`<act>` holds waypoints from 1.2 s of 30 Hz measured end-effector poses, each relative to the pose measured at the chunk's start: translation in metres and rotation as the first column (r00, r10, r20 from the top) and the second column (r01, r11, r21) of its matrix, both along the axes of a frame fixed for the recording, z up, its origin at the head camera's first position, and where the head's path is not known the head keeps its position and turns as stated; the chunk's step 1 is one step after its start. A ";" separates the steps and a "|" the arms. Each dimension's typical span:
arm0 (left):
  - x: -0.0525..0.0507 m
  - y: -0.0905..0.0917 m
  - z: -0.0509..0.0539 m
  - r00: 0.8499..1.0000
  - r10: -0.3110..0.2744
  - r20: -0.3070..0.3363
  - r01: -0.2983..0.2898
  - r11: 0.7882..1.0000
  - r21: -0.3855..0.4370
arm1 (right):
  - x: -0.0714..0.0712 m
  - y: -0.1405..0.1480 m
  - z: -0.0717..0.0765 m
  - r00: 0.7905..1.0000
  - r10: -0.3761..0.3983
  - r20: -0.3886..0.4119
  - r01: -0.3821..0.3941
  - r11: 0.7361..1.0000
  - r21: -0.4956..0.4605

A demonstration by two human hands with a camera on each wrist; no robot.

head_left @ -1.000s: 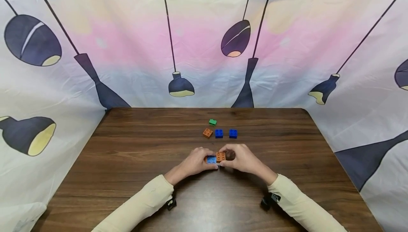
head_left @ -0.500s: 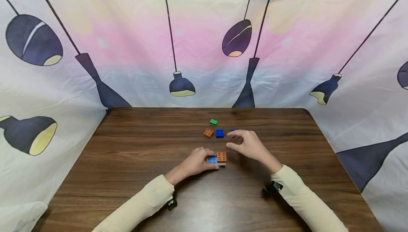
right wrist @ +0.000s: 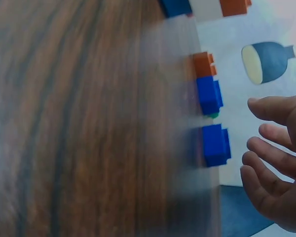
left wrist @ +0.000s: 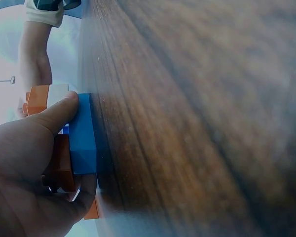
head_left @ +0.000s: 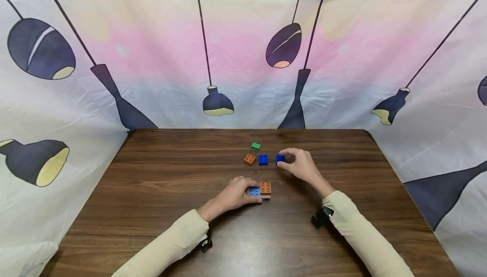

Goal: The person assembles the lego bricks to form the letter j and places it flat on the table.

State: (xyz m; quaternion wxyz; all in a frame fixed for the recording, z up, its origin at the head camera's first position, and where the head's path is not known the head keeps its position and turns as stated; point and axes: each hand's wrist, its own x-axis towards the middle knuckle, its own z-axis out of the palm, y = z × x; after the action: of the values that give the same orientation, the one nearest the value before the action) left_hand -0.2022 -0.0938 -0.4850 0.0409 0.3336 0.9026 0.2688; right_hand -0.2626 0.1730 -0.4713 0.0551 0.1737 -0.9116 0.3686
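My left hand (head_left: 235, 193) holds a small build of toy building bricks (head_left: 265, 189) on the table, thumb along its near side. In the left wrist view, the thumb presses a blue brick (left wrist: 83, 143) at the bottom. A white brick (left wrist: 57, 94) topped by an orange brick (left wrist: 38, 98) rises at one end, and a darker orange brick sits nearer the palm. Over a dark blue brick (head_left: 280, 158) farther back hovers my right hand (head_left: 302, 166), thumb and fingers spread. The right wrist view shows this hand apart from that brick.
Left of the right hand lie another dark blue brick (head_left: 263, 160) and a loose orange brick (head_left: 249, 159). Behind them is a green brick (head_left: 255, 146). The wooden table (head_left: 171, 158) ends at a printed cloth backdrop (head_left: 163, 57).
My right hand has let go of the orange brick on the build and moved back and right to the farther-right dark blue brick. My left hand keeps its hold.
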 end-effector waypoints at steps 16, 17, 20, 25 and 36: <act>-0.001 0.000 -0.001 1.000 0.000 -0.005 0.000 1.000 0.006 | -0.019 0.009 -0.013 0.992 -0.001 0.130 -0.005 0.999 0.051; 0.000 0.000 0.000 1.000 -0.001 -0.006 0.001 1.000 0.005 | -0.020 0.009 -0.013 0.991 -0.001 0.135 -0.006 0.999 0.051; 0.000 0.000 0.000 1.000 -0.003 -0.004 0.003 1.000 0.000 | -0.021 0.009 -0.015 0.990 -0.003 0.142 -0.005 0.998 0.056; 0.000 0.000 0.000 1.000 0.002 0.010 -0.002 1.000 -0.004 | -0.022 0.008 -0.016 0.989 0.002 0.146 -0.013 0.997 0.075; 0.001 0.000 0.001 1.000 0.003 0.013 -0.003 1.000 0.003 | -0.023 0.004 -0.016 0.989 -0.010 0.150 -0.007 0.994 0.110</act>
State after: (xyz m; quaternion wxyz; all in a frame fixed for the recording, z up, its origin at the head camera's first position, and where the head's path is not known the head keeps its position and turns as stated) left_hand -0.2012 -0.0934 -0.4837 0.0460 0.3306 0.9025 0.2722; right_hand -0.2853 0.1774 -0.4874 -0.0231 0.1477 -0.9321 0.3299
